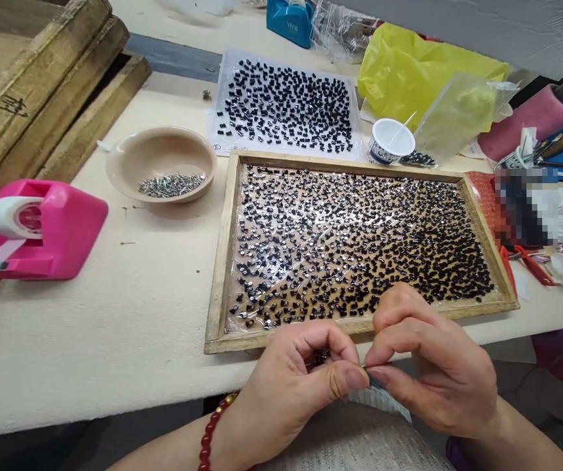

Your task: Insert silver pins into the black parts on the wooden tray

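My left hand, a red bead bracelet at its wrist, is curled with thumb and forefinger pinched together. Small dark pieces with metallic glints show in its curled fingers. Close by, my right hand pinches at the same spot; a tiny item between the fingertips is too small to name. Both hands are over my lap at the table's front edge. Just beyond them lies a wooden-framed tray covered with many small shiny black pieces.
Left of the tray stand a beige bowl of small metal pins and a pink tape dispenser. Behind are a white sheet with black pieces, a white cup and a yellow bag. Wooden frames are stacked far left.
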Available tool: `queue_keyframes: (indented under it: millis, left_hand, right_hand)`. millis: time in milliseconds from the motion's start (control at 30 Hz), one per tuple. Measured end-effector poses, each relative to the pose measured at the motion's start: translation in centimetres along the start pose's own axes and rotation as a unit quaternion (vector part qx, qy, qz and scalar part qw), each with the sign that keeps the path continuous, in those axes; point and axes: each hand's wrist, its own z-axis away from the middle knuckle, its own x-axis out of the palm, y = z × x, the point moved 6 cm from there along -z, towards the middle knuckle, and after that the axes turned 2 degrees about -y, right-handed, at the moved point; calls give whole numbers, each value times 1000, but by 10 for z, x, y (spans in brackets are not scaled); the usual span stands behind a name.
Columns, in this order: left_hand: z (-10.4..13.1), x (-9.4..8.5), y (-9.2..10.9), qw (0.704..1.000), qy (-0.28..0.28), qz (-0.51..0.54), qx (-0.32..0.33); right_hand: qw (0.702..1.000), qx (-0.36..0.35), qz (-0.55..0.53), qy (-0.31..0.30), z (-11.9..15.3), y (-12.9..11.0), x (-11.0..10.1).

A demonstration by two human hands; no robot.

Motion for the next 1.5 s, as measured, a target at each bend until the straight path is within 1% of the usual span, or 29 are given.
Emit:
queue_keyframes:
  millis: [67, 200, 333, 433, 500, 567, 600, 633, 667, 700, 767, 867, 967, 1000, 1033, 1133, 1333, 1500]
  left_hand:
    - [0, -1, 0, 1000, 0, 2, 5]
    - [0, -1, -2, 1000, -5, 4, 12]
    - [1, -1, -4, 1000, -6, 10, 17]
    - [1, -1, -3, 1000, -3, 9, 20]
    - [2, -1, -2, 1000, -1, 10, 26]
    - [2, -1, -2, 999, 3, 35, 26]
    - [2, -1, -2, 998, 5, 53, 24]
    - [2, -1, -3, 997, 5, 69, 23]
    - [2, 0, -4, 996, 5, 82, 24]
    - [3, 0, -4, 996, 5, 90, 27]
    - [4, -1, -4, 994, 8, 102, 36]
    - [5, -1, -6, 991, 13, 131, 38]
    - [4, 0, -8, 989, 0, 148, 25]
    - [4, -1, -10, 988, 6, 151, 18]
    - [4, -2, -11, 988, 11, 151, 14]
    - [5, -4, -13, 991, 3, 132, 4]
    - [8, -3, -10, 992, -46, 115, 22]
    - [7, 0, -10, 995, -43, 94, 10]
  right_hand:
    - [1000, -4, -5, -6, -1, 2, 1]
    - [1000, 17, -15, -13, -4, 6, 1]
    - [998, 18, -34, -42, -4, 2, 6]
    - [999, 11, -28, -45, -4, 1, 6]
    - [1000, 17, -20, -16, -5, 7, 2]
    - [997, 33, 27, 58, -7, 21, -10]
    - [991, 40, 75, 108, -7, 29, -18]
    - [977, 42, 148, 149, -8, 35, -25]
    - [961, 48, 225, 153, -10, 42, -27]
    - [948, 53, 279, 146, -12, 49, -27]
    - [927, 65, 349, 120, -15, 60, -24]
    - [914, 80, 387, 93, -16, 66, -20]
    - [910, 86, 396, 83, -15, 66, -18]
    - [910, 87, 398, 81, -15, 66, -17]
    - [909, 87, 401, 78, -15, 66, -17]
    - [907, 83, 406, 74, -15, 68, -17]
    - [907, 73, 407, 73, -16, 67, -15]
    - [903, 62, 418, 83, -16, 65, -15]
